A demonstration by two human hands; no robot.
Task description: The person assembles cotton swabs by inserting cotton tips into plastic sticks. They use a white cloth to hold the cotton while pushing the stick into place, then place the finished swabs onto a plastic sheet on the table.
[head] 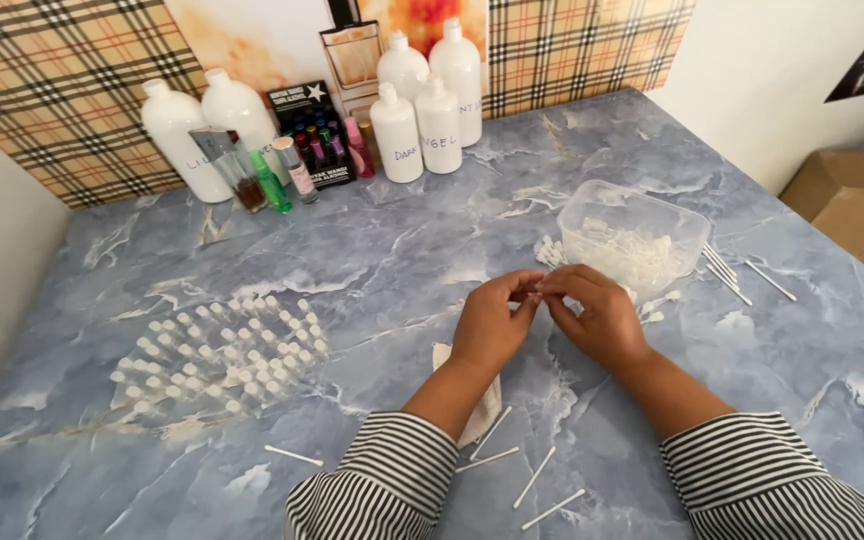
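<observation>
White and tiny, a small plastic piece [535,295] is pinched between the fingertips of both hands, the left hand [490,325] and the right hand [597,315] each in a clenched grip on it, meeting above the middle of the blue marble-patterned desk [392,260]. Just beyond the right hand stands a clear plastic tub [634,235] of white parts. A white cloth [480,412] lies under the left wrist. Thin white tubes [517,470] lie near the front edge. Rows of small clear vials [222,355] stand toward the left edge; white plastic bottles [430,95] line the back edge.
</observation>
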